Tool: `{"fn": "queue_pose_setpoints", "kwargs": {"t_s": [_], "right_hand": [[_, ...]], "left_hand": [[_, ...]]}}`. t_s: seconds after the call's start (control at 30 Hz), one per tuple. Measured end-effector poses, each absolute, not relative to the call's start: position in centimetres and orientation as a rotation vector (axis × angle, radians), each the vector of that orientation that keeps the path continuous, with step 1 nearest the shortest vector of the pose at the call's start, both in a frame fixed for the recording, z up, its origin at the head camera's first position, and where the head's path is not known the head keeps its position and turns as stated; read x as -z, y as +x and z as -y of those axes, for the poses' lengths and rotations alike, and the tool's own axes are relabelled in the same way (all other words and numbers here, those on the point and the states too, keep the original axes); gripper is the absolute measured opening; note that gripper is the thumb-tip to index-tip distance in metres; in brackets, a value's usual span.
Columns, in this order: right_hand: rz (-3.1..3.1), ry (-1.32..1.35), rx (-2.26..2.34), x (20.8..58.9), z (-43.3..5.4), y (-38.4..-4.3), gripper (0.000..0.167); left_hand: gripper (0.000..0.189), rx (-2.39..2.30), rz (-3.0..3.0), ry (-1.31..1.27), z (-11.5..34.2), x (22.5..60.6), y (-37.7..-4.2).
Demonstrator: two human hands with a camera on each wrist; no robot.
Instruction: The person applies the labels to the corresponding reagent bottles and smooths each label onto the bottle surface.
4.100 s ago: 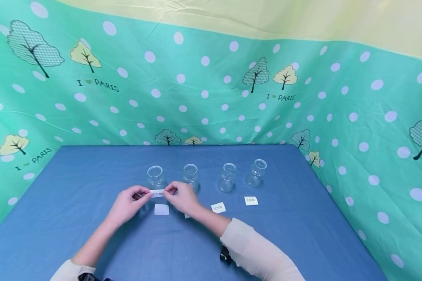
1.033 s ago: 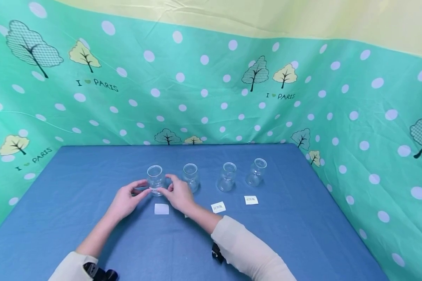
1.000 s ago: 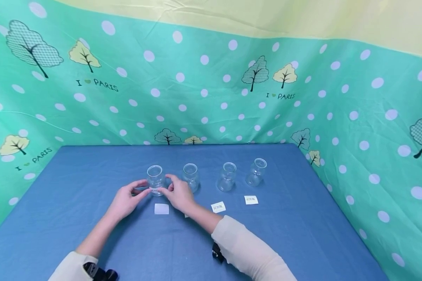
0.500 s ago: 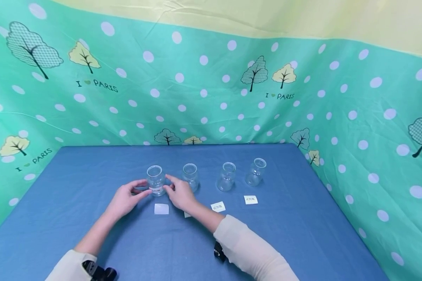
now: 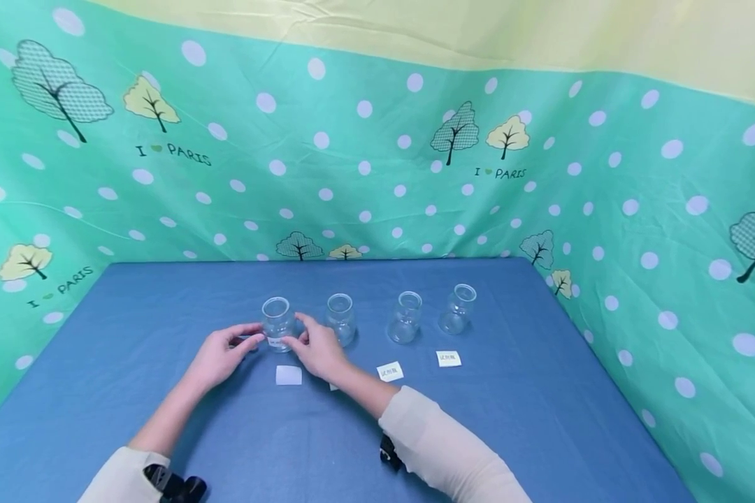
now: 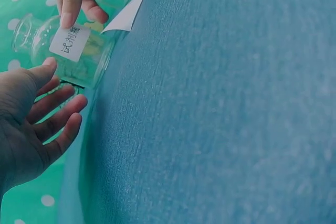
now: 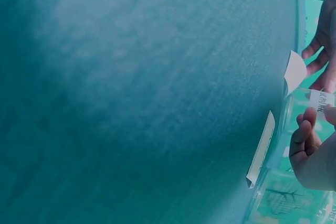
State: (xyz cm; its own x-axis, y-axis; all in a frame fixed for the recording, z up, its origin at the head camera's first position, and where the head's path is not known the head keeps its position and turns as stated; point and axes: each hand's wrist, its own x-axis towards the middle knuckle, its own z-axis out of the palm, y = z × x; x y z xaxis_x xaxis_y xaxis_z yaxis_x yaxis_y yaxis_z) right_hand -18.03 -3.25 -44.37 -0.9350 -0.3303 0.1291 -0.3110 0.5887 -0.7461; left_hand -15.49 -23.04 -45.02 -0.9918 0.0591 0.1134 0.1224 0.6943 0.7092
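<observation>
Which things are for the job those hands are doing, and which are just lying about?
For the job, it seems:
left hand
right hand
jar between them
label on it
probably the other jars, loose labels

Just about:
blank paper, probably
curtain

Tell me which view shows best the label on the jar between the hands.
The left wrist view: the label appears largest and clearest, though a fingertip overlaps it. The head view shows it tiny; the right wrist view, at the frame edge, partly hidden.
</observation>
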Motion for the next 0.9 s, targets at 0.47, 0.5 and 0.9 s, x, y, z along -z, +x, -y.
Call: {"fn": "queue_pose_setpoints", "kwargs": {"t_s": [0.47,0.5,0.9], "right_hand": [[-2.816,-0.466,1.196,44.35,3.85,-18.10,0.055],[-2.830,-0.469,1.188,44.32,3.87,-18.08,0.055],[-2.839,-0.506,1.211,44.44,3.56,-18.13,0.044]], "left_hand": [[0.057,1.186,2.837,-0.150,22.38,45.30,-15.71],[0.056,1.181,2.834,-0.148,22.39,45.31,-15.72],[0.052,1.122,2.857,-0.179,22.59,45.23,-15.84]]}}
